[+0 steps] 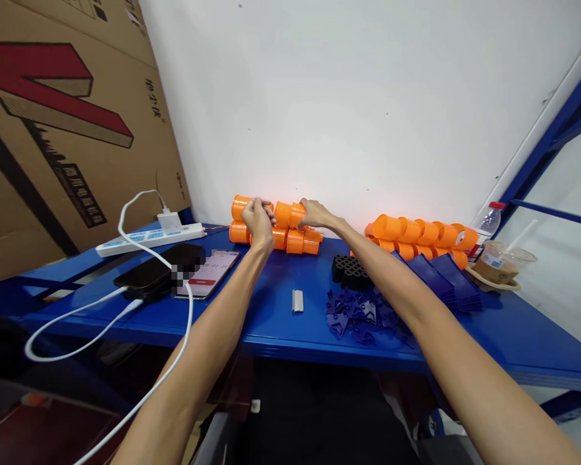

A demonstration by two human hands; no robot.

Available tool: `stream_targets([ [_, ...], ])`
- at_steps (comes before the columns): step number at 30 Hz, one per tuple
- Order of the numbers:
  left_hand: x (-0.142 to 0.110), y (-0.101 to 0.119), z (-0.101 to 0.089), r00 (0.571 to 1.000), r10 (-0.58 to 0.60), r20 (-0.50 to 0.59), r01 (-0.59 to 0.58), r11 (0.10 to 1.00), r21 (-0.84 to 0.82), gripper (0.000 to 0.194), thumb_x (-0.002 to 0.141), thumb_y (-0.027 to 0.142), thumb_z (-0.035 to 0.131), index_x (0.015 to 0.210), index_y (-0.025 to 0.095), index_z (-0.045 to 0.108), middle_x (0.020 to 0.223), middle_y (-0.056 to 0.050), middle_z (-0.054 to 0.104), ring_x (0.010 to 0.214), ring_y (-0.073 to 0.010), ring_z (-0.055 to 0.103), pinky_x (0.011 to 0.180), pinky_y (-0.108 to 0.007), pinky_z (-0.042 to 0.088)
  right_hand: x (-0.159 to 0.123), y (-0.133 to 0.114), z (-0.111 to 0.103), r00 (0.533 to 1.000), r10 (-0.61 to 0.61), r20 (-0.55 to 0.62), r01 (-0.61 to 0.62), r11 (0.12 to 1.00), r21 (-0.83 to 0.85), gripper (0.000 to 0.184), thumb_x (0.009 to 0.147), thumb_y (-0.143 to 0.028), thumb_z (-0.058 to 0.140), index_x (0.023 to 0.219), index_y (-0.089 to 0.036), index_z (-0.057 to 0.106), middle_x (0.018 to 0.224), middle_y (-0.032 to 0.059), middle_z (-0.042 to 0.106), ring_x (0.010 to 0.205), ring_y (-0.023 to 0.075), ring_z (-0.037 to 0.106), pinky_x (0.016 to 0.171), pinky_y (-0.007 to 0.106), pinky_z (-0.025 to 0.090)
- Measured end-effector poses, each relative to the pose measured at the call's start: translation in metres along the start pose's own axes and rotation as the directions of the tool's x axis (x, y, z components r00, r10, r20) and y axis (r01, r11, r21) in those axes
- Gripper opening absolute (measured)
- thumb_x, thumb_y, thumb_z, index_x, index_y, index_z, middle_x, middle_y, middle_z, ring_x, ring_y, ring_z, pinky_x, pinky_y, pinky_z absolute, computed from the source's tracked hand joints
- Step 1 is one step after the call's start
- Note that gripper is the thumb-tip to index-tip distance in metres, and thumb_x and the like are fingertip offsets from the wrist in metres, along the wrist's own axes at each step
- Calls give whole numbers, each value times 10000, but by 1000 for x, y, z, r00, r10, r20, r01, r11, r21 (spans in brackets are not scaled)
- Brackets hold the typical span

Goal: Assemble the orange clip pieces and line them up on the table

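Note:
Orange plastic cups lie on their sides in two stacked rows against the wall; one lower cup [295,242] shows its full side. In front of the upper row is my left hand [257,223], its fingers curled inward beside an orange cup [241,206]. Whether those fingers hold anything is hidden. My right hand [315,214] reaches to the right end of the upper row. Its thumb and fingers close around an orange cup [297,214] there, beside another upper cup [283,214].
To the right are more orange cups [387,227], black tubes [351,271], blue plastic pieces [351,313], blue sheets [433,278], a drink cup [501,263] and a bottle [490,221]. A phone [215,271], power strip [150,239] and white cable [190,323] lie left. A small grey piece [297,301] sits centrally.

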State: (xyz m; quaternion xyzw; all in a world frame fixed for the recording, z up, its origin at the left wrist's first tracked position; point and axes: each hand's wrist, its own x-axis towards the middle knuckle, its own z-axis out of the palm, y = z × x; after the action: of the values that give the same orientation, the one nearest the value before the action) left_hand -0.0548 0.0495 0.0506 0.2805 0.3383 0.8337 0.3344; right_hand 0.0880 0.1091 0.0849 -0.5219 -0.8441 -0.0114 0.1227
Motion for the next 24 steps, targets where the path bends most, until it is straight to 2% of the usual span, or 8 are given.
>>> stream_targets([
  [3, 0, 1, 1, 1000, -1, 0, 1, 1000, -11, 396, 1011, 103, 477, 633, 210, 520, 466, 73, 422, 375, -68, 373, 403, -154, 289, 2, -6, -3, 1000, 10, 4, -10, 1000, -12, 721, 816, -308, 918, 1423, -94, 594, 1441, 209, 702, 1169, 320, 705, 821, 318, 534],
  [7, -1, 1, 1, 1000, -17, 9, 17, 1000, -16, 405, 1017, 87, 462, 635, 206, 528, 462, 69, 430, 383, -67, 373, 406, -154, 290, -1, -9, -5, 999, -14, 52, 15, 1000, -11, 620, 847, -270, 880, 1376, -77, 621, 1361, 187, 742, 1045, 265, 706, 748, 291, 494],
  [11, -1, 0, 1, 1000, -24, 9, 24, 1000, -10, 389, 1015, 123, 511, 635, 205, 532, 468, 71, 431, 383, -64, 382, 407, -146, 296, -4, -4, -5, 998, -11, 54, 11, 1000, -1, 556, 839, -235, 866, 1330, -93, 647, 1328, 161, 763, 1021, 244, 704, 739, 276, 496],
  [13, -1, 0, 1, 1000, -25, 14, 26, 1000, -11, 392, 1012, 130, 522, 629, 208, 525, 467, 71, 429, 378, -66, 382, 403, -147, 298, -4, -2, -5, 998, -22, 61, 21, 1000, 15, 559, 829, -218, 870, 1332, -98, 657, 1347, 162, 767, 1059, 256, 719, 773, 279, 525],
  [16, -1, 0, 1, 999, -29, 16, 29, 1000, -8, 388, 1008, 140, 538, 627, 211, 517, 471, 75, 428, 375, -63, 376, 402, -144, 297, -5, 3, -8, 997, -49, 53, 45, 996, 76, 698, 810, -215, 893, 1444, -92, 627, 1499, 202, 707, 1237, 301, 715, 927, 302, 571],
  [18, -1, -1, 1, 999, -34, 10, 34, 999, -7, 386, 1006, 134, 530, 628, 210, 521, 472, 76, 428, 372, -61, 375, 399, -141, 296, -7, 9, -13, 998, -43, 41, 37, 991, 131, 790, 823, -222, 892, 1536, -92, 579, 1584, 227, 649, 1339, 325, 688, 1027, 329, 572],
  [20, -1, 0, 0, 999, -33, 5, 33, 999, -12, 389, 1003, 114, 502, 626, 208, 527, 467, 72, 430, 369, -63, 377, 392, -138, 298, -11, 19, -22, 1000, -21, 12, 18, 987, 158, 787, 868, -245, 867, 1580, -107, 564, 1590, 233, 644, 1356, 338, 687, 1066, 369, 575],
  [24, 2, 0, 0, 998, -4, 63, 4, 1000, -1, 363, 960, 95, 498, 618, 208, 542, 454, 61, 448, 366, -71, 389, 374, -134, 308, -28, 46, -45, 998, 52, -35, -51, 998, 34, 668, 913, -234, 827, 1546, -135, 640, 1443, 203, 744, 1258, 341, 737, 1015, 422, 603],
])
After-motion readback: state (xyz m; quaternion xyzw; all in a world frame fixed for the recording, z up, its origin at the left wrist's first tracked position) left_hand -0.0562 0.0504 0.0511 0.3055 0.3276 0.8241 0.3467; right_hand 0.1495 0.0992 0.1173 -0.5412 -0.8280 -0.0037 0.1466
